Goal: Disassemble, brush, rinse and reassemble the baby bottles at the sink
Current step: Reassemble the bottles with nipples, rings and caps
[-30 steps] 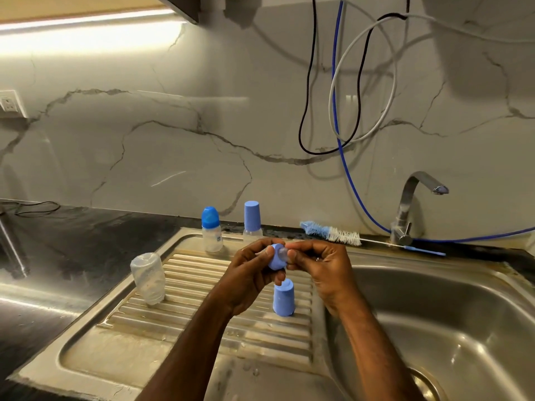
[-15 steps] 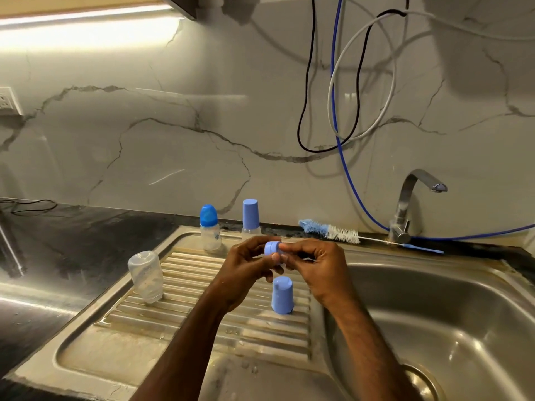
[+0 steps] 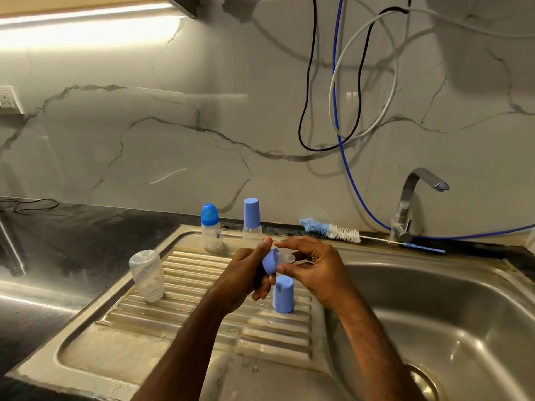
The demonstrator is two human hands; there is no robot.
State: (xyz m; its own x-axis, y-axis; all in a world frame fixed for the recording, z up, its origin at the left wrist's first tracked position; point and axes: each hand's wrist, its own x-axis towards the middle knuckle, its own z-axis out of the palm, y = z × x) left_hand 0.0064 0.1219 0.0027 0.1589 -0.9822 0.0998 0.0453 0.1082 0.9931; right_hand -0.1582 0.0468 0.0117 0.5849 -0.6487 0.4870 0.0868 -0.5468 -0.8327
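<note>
My left hand (image 3: 246,273) grips a blue screw ring (image 3: 269,262) above the ribbed drainboard (image 3: 202,290). My right hand (image 3: 312,267) pinches the clear teat (image 3: 288,257) that sticks out of that ring. A blue cap (image 3: 283,295) stands upside down on the drainboard just below my hands. An open clear bottle body (image 3: 147,274) stands inverted at the drainboard's left. Two assembled small bottles stand at the back: one with a rounded blue cap (image 3: 210,227), one with a tall blue cap (image 3: 252,217).
A blue-and-white bottle brush (image 3: 333,230) lies on the ledge behind the sink bowl (image 3: 448,328). The steel tap (image 3: 411,204) stands at the back right with a blue hose beside it. Cables hang on the marble wall. Dark countertop lies to the left.
The ring has tilted in my left hand, and my right fingers have drawn the clear teat out to its right side. Both hands stay above the drainboard.
</note>
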